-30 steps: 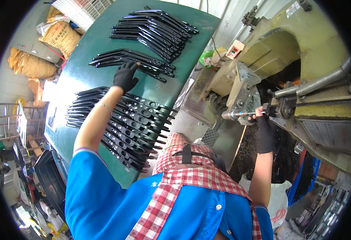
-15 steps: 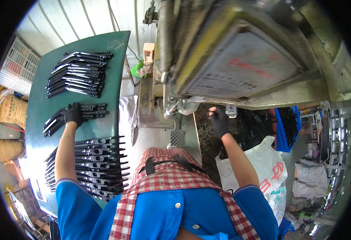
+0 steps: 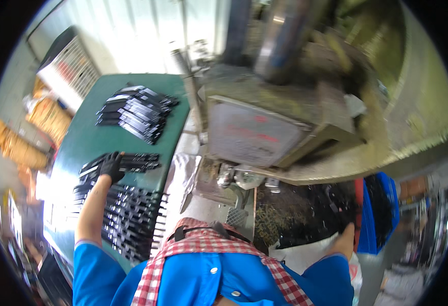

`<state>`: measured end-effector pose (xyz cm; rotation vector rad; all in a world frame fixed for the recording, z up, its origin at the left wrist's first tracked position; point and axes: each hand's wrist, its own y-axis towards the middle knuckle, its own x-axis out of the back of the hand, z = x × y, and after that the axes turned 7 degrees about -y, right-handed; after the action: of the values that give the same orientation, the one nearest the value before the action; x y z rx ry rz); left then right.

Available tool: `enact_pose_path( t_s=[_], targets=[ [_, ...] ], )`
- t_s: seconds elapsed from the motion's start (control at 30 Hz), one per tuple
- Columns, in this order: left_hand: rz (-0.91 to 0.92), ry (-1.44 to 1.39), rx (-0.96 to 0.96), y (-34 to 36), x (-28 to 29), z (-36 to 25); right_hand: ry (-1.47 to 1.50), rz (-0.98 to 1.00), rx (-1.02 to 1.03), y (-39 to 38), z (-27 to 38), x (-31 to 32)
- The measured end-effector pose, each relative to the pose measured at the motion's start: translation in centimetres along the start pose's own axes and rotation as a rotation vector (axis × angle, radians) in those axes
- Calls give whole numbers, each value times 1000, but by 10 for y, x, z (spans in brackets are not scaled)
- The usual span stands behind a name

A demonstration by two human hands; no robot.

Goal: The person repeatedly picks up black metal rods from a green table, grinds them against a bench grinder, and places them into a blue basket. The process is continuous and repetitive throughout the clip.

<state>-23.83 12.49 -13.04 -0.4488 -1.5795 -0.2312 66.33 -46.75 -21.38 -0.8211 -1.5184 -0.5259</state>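
My left hand (image 3: 112,168), in a black glove, is over a small bunch of angled black metal bars (image 3: 141,162) on a green table (image 3: 178,94). Its fingers curl over the bars, apparently gripping them. Beyond lies a larger stack of similar bars (image 3: 139,112); closer to me are rows of black parts with thin ends (image 3: 132,217). On the right, my right hand (image 3: 343,215) is low over a heap of black parts (image 3: 305,204). Its dark glove merges with the heap, so its fingers cannot be made out.
A large worn machine with a grey plate (image 3: 254,133) stands ahead, a foot pedal (image 3: 236,216) below it. A blue crate (image 3: 391,206) of black parts is at the far right, near a white sack (image 3: 300,252). Woven sacks (image 3: 47,120) and a white basket (image 3: 76,71) flank the table's left.
My view has shifted, so the table and machine sit lower. My right hand has moved right and nearer, from beside the machine to the black heap. My left hand stays on the bars.
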Motion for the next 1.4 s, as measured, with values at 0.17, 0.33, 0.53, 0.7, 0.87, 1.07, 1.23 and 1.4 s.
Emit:
enact_pose_path(
  t_s=[0.17, 0.33, 0.53, 0.7, 0.87, 1.07, 1.23, 1.4],
  targets=[
    [-97, -74, 46, -3, 37, -10, 34, 8, -94, -23, 53, 0],
    [-83, -66, 4, 57, 30, -26, 38, -43, -91, -42, 92, 4],
    [48, 215, -15, 151, 22, -39, -149, 10, -25, -71, 117, 30],
    [46, 135, -53, 168, 1, -18, -324, -189, -117, -81, 139, 71],
    [-191, 129, -127, 132, -25, -18, 317, -518, -319, -109, 188, 131],
    [-118, 141, -161, 103, -7, -8, 1596, -343, 16, -128, 212, 149],
    [-317, 104, -322, 73, 31, -4, 2528, -25, 338, -115, 263, 112],
    [-353, -305, -681, 24, 84, -94, 2686, 144, 279, -150, 401, 196]
  ],
)
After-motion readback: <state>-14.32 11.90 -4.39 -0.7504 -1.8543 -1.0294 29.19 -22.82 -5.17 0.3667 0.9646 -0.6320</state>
